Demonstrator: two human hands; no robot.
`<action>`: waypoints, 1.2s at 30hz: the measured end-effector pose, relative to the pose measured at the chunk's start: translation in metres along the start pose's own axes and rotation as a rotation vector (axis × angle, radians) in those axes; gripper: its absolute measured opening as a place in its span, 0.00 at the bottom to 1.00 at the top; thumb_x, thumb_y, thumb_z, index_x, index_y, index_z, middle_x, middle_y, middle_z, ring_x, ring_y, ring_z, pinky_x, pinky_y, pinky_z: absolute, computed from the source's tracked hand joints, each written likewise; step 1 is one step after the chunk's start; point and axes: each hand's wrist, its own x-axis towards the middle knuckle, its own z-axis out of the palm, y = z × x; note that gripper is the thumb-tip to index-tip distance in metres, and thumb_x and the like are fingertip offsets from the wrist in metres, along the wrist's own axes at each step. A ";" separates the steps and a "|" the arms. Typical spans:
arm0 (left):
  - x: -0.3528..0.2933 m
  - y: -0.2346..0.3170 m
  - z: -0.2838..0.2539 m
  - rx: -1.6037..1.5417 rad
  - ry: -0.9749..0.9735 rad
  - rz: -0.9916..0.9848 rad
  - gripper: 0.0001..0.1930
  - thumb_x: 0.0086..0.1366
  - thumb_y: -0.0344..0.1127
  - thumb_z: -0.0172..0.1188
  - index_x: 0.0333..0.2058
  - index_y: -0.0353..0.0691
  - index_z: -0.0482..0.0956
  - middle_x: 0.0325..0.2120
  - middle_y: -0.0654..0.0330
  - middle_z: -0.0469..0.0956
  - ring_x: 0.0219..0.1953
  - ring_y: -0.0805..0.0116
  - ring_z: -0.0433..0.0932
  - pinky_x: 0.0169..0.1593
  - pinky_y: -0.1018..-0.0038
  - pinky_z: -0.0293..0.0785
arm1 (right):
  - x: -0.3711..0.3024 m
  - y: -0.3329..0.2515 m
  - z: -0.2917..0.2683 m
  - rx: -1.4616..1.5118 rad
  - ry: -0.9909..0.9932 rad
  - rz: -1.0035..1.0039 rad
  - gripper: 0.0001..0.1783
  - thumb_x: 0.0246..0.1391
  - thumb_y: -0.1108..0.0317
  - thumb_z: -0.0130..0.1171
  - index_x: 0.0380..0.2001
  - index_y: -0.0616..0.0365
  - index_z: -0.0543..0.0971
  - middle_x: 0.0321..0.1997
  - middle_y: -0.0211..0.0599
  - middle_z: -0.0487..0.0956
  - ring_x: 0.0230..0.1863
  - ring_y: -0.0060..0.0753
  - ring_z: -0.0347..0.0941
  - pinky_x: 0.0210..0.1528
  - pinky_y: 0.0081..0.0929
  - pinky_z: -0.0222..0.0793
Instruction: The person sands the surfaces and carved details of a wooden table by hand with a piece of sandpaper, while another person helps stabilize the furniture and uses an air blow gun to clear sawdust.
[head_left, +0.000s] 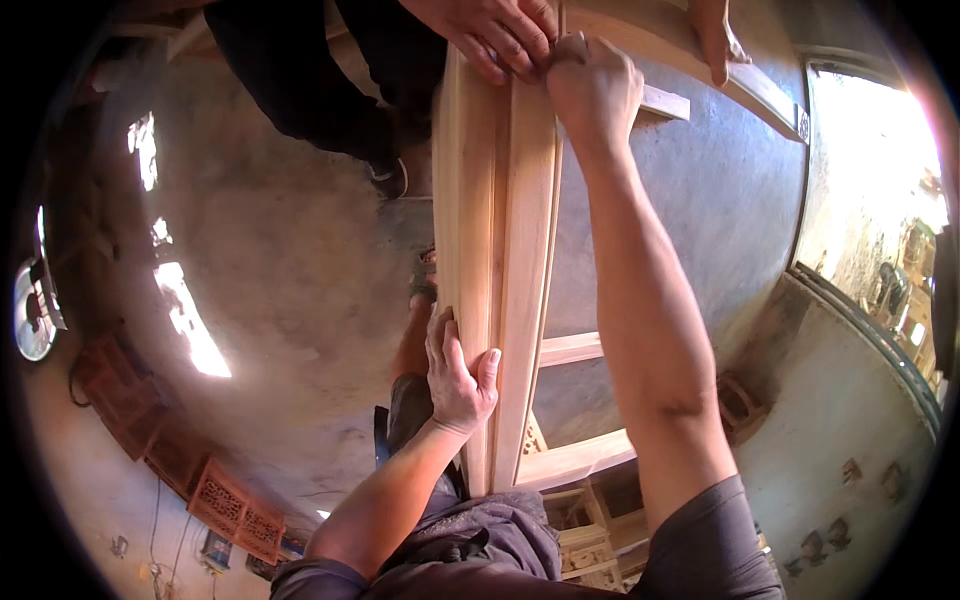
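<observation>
A long pale wooden frame piece (480,230), with grooves along its length, runs from my waist to the top of the view. My left hand (460,385) is wrapped over its left edge near my body, thumb on the upper face. At the far end my right hand (597,85) is closed in a fist at the right edge of the wood; whatever is inside its fingers is hidden. A co-worker's hand (500,38) lies flat on the wood just left of my fist. Another co-worker's hand (712,40) touches a pale beam (765,95) at the upper right.
Pale crossbars (575,460) extend right from the frame piece. The co-worker's dark-trousered leg (290,90) and shoe (392,180) are at the upper left. Reddish carved panels (220,495) stand along the lower-left wall. Carved wooden pieces (590,545) lie below, beside my waist.
</observation>
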 end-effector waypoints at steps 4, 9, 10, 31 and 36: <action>-0.004 -0.003 -0.010 0.020 0.015 -0.089 0.36 0.70 0.44 0.60 0.65 0.22 0.56 0.60 0.30 0.64 0.59 0.29 0.66 0.61 0.46 0.68 | -0.159 0.026 -0.020 0.193 -0.039 -0.064 0.05 0.52 0.74 0.59 0.26 0.60 0.73 0.20 0.52 0.73 0.21 0.59 0.74 0.24 0.45 0.70; -0.005 -0.001 -0.007 0.005 -0.021 -0.106 0.36 0.71 0.42 0.59 0.66 0.23 0.56 0.60 0.32 0.65 0.60 0.31 0.67 0.63 0.49 0.66 | -0.248 0.038 -0.052 0.219 -0.051 0.053 0.12 0.52 0.77 0.61 0.20 0.56 0.69 0.16 0.43 0.69 0.17 0.50 0.71 0.20 0.40 0.68; -0.005 0.002 -0.007 -0.026 -0.051 -0.135 0.36 0.70 0.40 0.60 0.66 0.23 0.55 0.63 0.31 0.63 0.62 0.29 0.64 0.66 0.47 0.63 | -0.209 0.034 -0.044 0.178 -0.051 0.021 0.07 0.50 0.75 0.60 0.23 0.58 0.73 0.18 0.48 0.72 0.19 0.56 0.72 0.23 0.44 0.70; -0.069 -0.001 0.017 0.078 0.076 -0.276 0.42 0.74 0.48 0.55 0.71 0.22 0.47 0.70 0.27 0.54 0.74 0.36 0.53 0.75 0.55 0.51 | -0.524 0.088 -0.202 0.648 -0.259 0.697 0.06 0.56 0.70 0.65 0.33 0.62 0.81 0.24 0.38 0.80 0.27 0.31 0.77 0.32 0.32 0.73; -0.223 0.058 0.030 -0.087 -0.075 0.013 0.28 0.69 0.38 0.62 0.63 0.31 0.66 0.56 0.46 0.69 0.59 0.53 0.66 0.63 0.62 0.61 | -0.552 0.119 -0.229 1.142 -0.144 0.896 0.04 0.61 0.73 0.64 0.38 0.60 0.79 0.31 0.27 0.81 0.31 0.17 0.74 0.34 0.20 0.72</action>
